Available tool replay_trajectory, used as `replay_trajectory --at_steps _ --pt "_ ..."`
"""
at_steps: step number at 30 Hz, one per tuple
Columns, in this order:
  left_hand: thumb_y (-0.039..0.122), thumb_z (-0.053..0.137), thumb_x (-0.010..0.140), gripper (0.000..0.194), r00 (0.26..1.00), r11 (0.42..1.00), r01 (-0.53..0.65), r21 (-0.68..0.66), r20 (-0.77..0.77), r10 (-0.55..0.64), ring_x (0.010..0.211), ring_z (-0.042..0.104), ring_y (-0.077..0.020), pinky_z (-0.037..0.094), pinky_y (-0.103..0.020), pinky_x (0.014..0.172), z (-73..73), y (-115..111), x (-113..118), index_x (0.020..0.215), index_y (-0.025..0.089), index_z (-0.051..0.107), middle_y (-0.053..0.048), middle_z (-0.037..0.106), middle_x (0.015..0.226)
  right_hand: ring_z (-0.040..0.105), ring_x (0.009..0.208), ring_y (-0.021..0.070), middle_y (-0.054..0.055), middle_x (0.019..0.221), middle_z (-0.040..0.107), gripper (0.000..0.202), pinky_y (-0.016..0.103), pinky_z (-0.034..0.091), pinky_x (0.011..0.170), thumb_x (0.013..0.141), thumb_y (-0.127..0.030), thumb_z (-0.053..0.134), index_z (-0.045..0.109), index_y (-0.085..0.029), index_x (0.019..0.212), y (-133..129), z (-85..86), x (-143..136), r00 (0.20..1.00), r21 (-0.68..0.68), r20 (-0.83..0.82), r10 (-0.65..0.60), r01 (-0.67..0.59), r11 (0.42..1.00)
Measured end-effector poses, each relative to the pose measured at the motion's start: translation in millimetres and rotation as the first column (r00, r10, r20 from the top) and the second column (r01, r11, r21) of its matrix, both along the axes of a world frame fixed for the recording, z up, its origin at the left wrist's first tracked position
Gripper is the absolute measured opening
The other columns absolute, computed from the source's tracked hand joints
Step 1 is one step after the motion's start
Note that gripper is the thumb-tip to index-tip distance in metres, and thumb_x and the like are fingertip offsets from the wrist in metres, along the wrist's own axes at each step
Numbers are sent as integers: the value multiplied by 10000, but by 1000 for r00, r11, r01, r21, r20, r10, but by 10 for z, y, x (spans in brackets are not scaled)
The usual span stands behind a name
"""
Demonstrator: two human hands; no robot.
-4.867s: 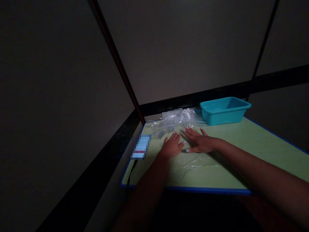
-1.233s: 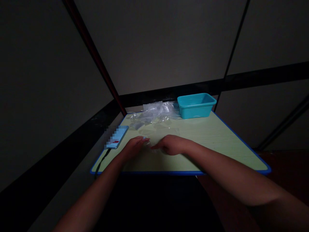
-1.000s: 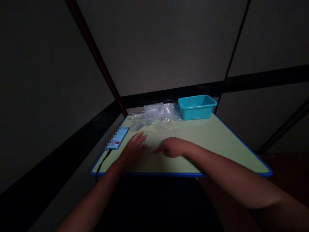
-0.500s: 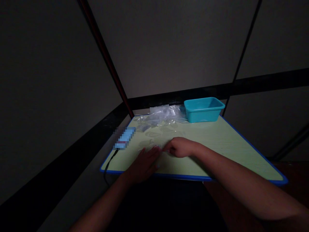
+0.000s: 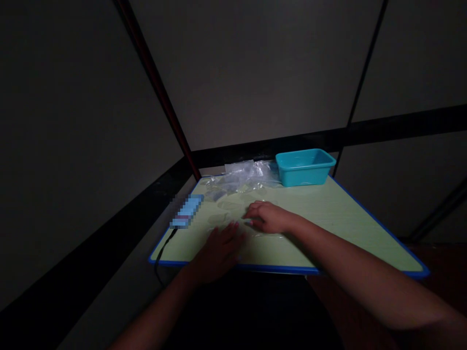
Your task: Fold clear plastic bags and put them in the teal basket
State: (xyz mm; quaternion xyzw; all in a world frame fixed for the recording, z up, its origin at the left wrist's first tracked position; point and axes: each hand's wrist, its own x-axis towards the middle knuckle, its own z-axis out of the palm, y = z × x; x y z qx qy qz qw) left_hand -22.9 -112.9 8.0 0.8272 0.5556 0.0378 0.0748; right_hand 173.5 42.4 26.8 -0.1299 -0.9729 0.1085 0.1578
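Observation:
Near the front edge of the small table point(image 5: 350, 228), my left hand point(image 5: 221, 250) lies open, fingers stretched forward over a clear plastic sheet or bag point(image 5: 268, 235). My right hand point(image 5: 268, 217) is just ahead and to the right, palm down, fingers loosely bent and apart above the same clear plastic. Nothing shows in its grasp. The plastic is so see-through that its outline is hard to make out, and my hands cover part of it. Beyond my hands lies a heap of clear plastic bags point(image 5: 242, 177), crumpled and shiny.
A turquoise plastic basket point(image 5: 304, 176) stands at the table's back right, beside the heap. At the left edge lies a blurred-out blue device point(image 5: 188, 211) with a black cable point(image 5: 164, 248) hanging off the table. Dark wall panels point(image 5: 255, 73) close in behind and left.
My right hand has gone from a pointing pinch at my left fingertips to a looser, more spread pose slightly farther forward. My left hand has stayed nearly in place. The view has shifted slightly.

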Motion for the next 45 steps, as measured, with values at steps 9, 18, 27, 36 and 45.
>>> replay_trajectory --at_steps 9,18,27,36,45 --pt "436 232 941 560 980 983 -180 27 -76 182 1396 89 -236 102 -568 1080 -20 232 103 1448 211 152 -104 115 1520 193 1362 274 101 1496 204 612 573 198 1039 880 -447 395 258 -227 1434 96 -103 42 947 -101 234 -220 249 963" --pt "473 242 922 585 948 954 -298 -19 -123 294 1390 102 -289 110 -632 1038 -53 365 224 1444 215 181 -120 134 1516 86 1384 248 73 1511 102 654 581 123 1057 888 -509 331 164 -232 1457 101 -91 50 914 -133 341 -220 279 951" --pt "430 231 929 557 939 943 -330 43 -90 332 1387 134 -275 89 -643 1038 -141 352 83 1436 201 208 -112 179 1506 71 1384 261 95 1511 82 693 599 101 1048 878 -521 346 131 -212 1460 122 -80 71 900 -147 384 -208 282 948" --pt "410 324 910 439 921 908 -338 246 285 266 1187 482 -219 343 -373 1022 159 1063 -58 1160 163 586 -104 574 1246 74 1385 257 102 1510 93 723 595 80 1053 867 -529 358 119 -194 1462 210 -64 94 885 -140 386 -259 334 932" --pt "441 495 820 322 923 890 -377 257 188 336 1035 507 -258 348 -387 934 235 2000 -83 857 159 646 -104 633 970 -28 1379 290 148 1508 -6 946 590 6 1061 789 -664 386 11 -112 1461 229 -32 117 814 -185 476 -335 465 866"
